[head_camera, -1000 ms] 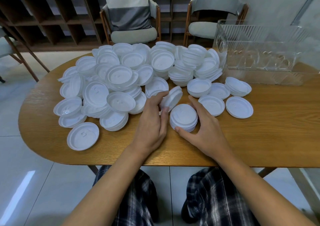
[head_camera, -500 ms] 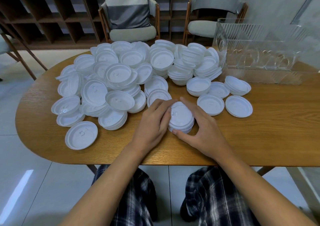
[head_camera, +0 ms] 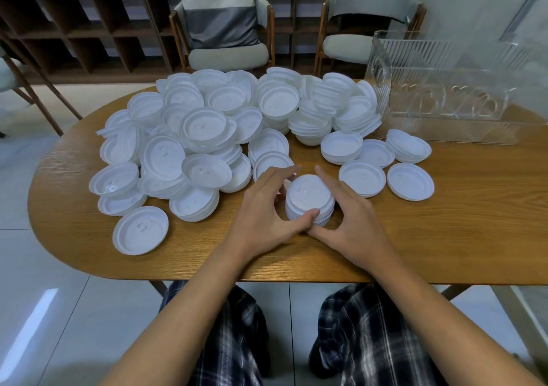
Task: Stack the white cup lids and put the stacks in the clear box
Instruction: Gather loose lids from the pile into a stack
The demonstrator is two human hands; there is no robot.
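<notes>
A short stack of white lids [head_camera: 310, 199] stands on the wooden table [head_camera: 474, 228] near its front edge. My left hand [head_camera: 262, 210] curls round the stack's left side, thumb against its front. On the other side my right hand [head_camera: 351, 216] wraps the stack, with the index finger along the far edge and the thumb low at the front. A big heap of loose white lids [head_camera: 207, 136] covers the table's left and middle. The clear box [head_camera: 415, 59] stands at the back right; nothing shows inside it.
Single lids and low stacks [head_camera: 410, 181] lie between my hands and the box. One lid [head_camera: 141, 230] sits alone at the front left. Two chairs [head_camera: 228, 38] and a dark shelf unit stand behind the table. My knees are under the front edge.
My left hand laid the tilted lid it held onto the stack. Both hands then closed in around the stack.
</notes>
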